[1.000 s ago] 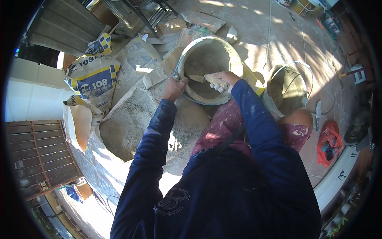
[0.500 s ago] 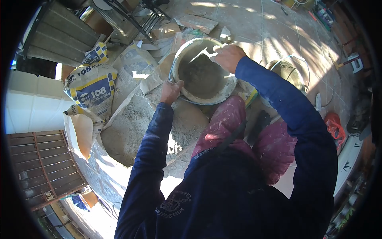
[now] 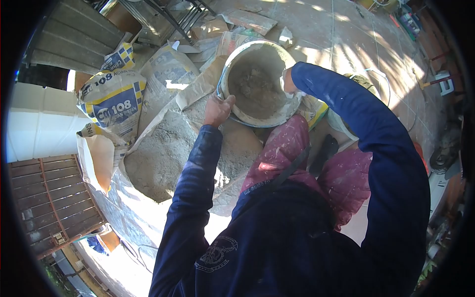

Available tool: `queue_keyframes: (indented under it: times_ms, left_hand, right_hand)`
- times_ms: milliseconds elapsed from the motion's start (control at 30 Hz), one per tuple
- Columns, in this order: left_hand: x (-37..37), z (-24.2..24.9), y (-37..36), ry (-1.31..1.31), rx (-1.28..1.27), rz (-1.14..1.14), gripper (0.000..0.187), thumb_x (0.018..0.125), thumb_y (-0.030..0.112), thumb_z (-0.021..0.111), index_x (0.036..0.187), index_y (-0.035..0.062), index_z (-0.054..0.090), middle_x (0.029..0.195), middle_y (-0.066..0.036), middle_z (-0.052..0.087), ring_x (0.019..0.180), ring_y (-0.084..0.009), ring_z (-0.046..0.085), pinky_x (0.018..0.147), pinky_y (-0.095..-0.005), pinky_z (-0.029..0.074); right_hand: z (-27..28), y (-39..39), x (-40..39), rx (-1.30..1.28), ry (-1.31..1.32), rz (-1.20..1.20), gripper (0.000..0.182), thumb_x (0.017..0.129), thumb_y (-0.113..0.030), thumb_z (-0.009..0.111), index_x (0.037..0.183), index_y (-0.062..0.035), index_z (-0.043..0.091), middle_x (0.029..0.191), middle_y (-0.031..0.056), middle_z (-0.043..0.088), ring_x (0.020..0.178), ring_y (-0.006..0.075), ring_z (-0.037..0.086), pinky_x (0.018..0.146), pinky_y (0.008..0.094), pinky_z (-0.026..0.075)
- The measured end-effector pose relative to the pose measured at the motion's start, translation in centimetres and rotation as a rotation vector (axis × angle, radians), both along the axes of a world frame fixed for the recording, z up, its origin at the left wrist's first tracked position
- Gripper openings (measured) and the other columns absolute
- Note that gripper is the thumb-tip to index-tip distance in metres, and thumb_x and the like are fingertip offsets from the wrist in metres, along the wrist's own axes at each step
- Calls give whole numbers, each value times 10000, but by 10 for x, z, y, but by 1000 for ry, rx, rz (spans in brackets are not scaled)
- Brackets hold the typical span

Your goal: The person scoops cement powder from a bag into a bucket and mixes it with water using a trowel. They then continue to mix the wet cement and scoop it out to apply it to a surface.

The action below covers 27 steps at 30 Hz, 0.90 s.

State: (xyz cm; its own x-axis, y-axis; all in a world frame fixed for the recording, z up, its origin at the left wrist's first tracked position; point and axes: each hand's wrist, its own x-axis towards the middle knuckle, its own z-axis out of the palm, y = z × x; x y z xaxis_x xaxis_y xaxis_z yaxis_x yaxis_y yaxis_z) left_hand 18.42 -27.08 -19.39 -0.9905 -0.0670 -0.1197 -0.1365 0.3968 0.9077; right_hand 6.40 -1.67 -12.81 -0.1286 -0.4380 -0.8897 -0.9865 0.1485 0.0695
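A round bucket (image 3: pixel 292 101) stands in front of my knees with grey, wet-looking mix (image 3: pixel 255 85) inside. My left hand (image 3: pixel 219 109) is closed on its near left rim, beside the blue handle. Over the right side of the bucket is my right hand (image 3: pixel 289 84), mostly hidden by its sleeve. Its fingers and whatever they hold cannot be made out. Left of the bucket, dry grey powder (image 3: pixel 161 151) lies in an opened paper bag.
A printed cement bag (image 3: pixel 116 106) stands at the left. A second bucket (image 3: pixel 341 123) is at the right, partly behind my right arm. Torn paper and a flat board (image 3: pixel 252 21) lie beyond. A metal grate (image 3: pixel 57 198) is at lower left.
My right hand has moved down and inside the bucket's right side; the pale tool it held is now out of sight. My left hand still grips the rim, and the bucket appears tilted slightly more.
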Motion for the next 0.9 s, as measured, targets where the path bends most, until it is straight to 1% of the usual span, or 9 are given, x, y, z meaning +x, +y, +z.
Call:
queue_keyframes:
  times_ms: [33, 133, 267, 300, 367, 533, 567, 667, 900]
  left_hand:
    - [-2, 1, 0, 16, -23, -3, 356, 805, 247, 657, 1052, -9, 661, 902, -186, 708, 864, -318, 690, 810, -405, 507]
    - [-3, 8, 2, 27, -72, 5, 356, 808, 248, 658, 1053, -11, 658, 901, -182, 709, 868, -316, 691, 808, -404, 506]
    - [1, 14, 4, 10, -70, 7, 362, 810, 248, 660, 1062, -12, 654, 899, -182, 708, 867, -314, 690, 809, -405, 506]
    - [2, 18, 6, 10, -78, 8, 365, 810, 250, 660, 1064, -13, 653, 898, -183, 707, 867, -314, 690, 809, -405, 506]
    - [1, 23, 6, 7, -97, 5, 369, 811, 252, 662, 1067, -13, 652, 894, -185, 705, 869, -316, 689, 810, -405, 506]
    - [-1, 18, 5, -45, -121, 5, 373, 816, 263, 659, 1067, -12, 652, 888, -196, 698, 871, -334, 684, 811, -406, 504]
    - [-2, 13, 4, -28, -127, 11, 377, 819, 273, 659, 1065, -12, 651, 889, -199, 696, 874, -341, 681, 809, -409, 503]
    - [-4, 4, 2, 5, -145, 18, 397, 829, 307, 660, 1066, -12, 648, 895, -207, 693, 882, -361, 675, 805, -421, 500]
    - [-1, 9, 6, 51, -151, 1, 462, 872, 397, 633, 1113, 2, 636, 924, -212, 695, 924, -386, 664, 827, -441, 491]
  right_hand:
    - [19, 12, 6, -119, 7, -678, 325, 817, -202, 637, 1102, -63, 706, 972, 158, 711, 897, 264, 685, 718, 406, 553]
    - [81, 28, 22, -214, -182, -1241, 385, 778, -240, 684, 1107, -43, 703, 900, 163, 702, 816, 295, 672, 698, 396, 539]
    - [86, 44, 22, -321, 259, -696, 345, 738, -174, 635, 1043, -15, 667, 884, 180, 684, 861, 292, 681, 744, 391, 541]
    - [75, 51, 17, -319, 257, -618, 269, 711, -150, 614, 926, 6, 653, 904, 197, 681, 886, 300, 684, 760, 390, 540]
    - [63, 55, 21, -271, 186, -575, 280, 707, -157, 618, 925, 15, 654, 938, 200, 685, 897, 302, 682, 772, 388, 538]
    - [97, 22, 55, -115, -19, -1066, 406, 779, -309, 644, 982, 42, 653, 945, 200, 699, 849, 305, 687, 760, 392, 539]
    - [46, 39, 47, -288, -53, -1092, 411, 841, -347, 638, 972, 43, 656, 814, 172, 694, 691, 267, 683, 631, 379, 544]
    - [35, 20, 57, -284, -465, -1516, 324, 876, -302, 611, 1005, -11, 678, 731, 152, 663, 616, 236, 647, 551, 361, 506]
    - [11, 4, 98, -699, -1035, -2082, 238, 922, -259, 596, 1012, -41, 627, 677, 94, 570, 517, 184, 548, 405, 320, 392]
